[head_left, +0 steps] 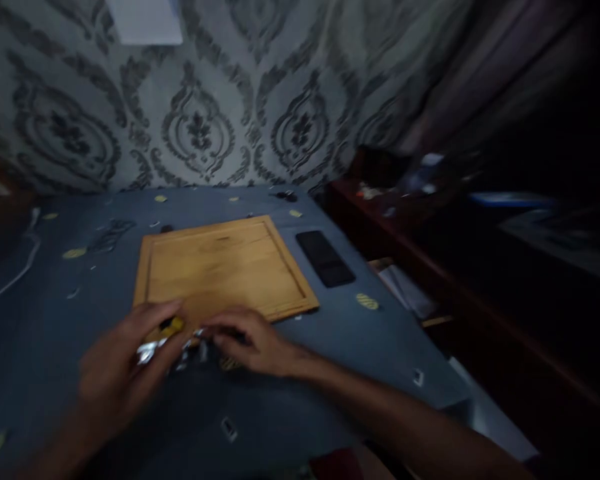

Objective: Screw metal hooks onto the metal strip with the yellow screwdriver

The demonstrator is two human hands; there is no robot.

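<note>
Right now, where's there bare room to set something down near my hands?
The middle of the wooden cutting board, beyond your left hand and right hand, looks bare. So does the tablecloth between the smartphone and your right forearm, printed marks aside. It's crowded along the board's near edge: both hands, plus small shiny pieces too blurred to name.

Dark phone [325,258] on a blue cloth [335,333]

A white cord [26,268] curves along the left side. Patterned wallpaper [200,130] rises behind. Near it lies a small dark item [287,196], perhaps keys, too blurred to settle.
</note>
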